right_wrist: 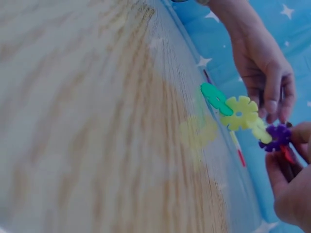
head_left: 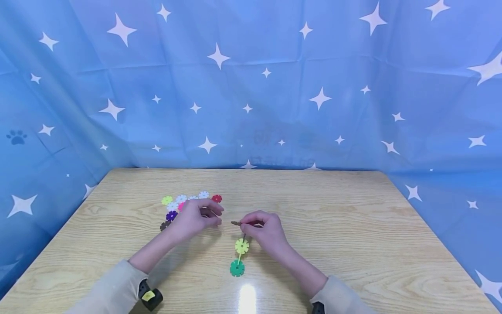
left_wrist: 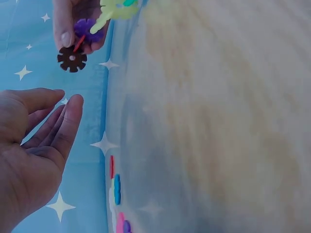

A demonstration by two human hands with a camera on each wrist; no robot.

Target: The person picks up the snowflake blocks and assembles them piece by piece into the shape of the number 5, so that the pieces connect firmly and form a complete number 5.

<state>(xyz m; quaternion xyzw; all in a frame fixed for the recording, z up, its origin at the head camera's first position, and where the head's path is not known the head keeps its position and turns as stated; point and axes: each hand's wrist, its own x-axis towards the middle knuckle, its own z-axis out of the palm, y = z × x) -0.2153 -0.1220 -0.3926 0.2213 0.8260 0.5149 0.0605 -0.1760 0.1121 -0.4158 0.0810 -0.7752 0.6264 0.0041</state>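
Observation:
A chain of slotted plastic flower discs hangs from my right hand [head_left: 266,231], whose thumb and fingers pinch it near a purple disc [right_wrist: 273,138] and a red disc [right_wrist: 289,154]. At one end of the chain, a brown disc [left_wrist: 65,63] sticks out toward my left hand [head_left: 192,220]. Yellow discs [right_wrist: 248,109] and a green disc [right_wrist: 214,97] make up the other end, which points toward me. My left hand holds nothing; its fingers are loosely bent, a short gap from the brown disc. The right hand's fingers partly hide the middle of the chain.
Several loose discs lie on the wooden table [head_left: 353,226] beside and behind my left hand, including a yellow-green disc [head_left: 167,200], a red disc [head_left: 216,199] and a purple disc [head_left: 171,216]. A starred blue curtain [head_left: 251,87] hangs behind the table.

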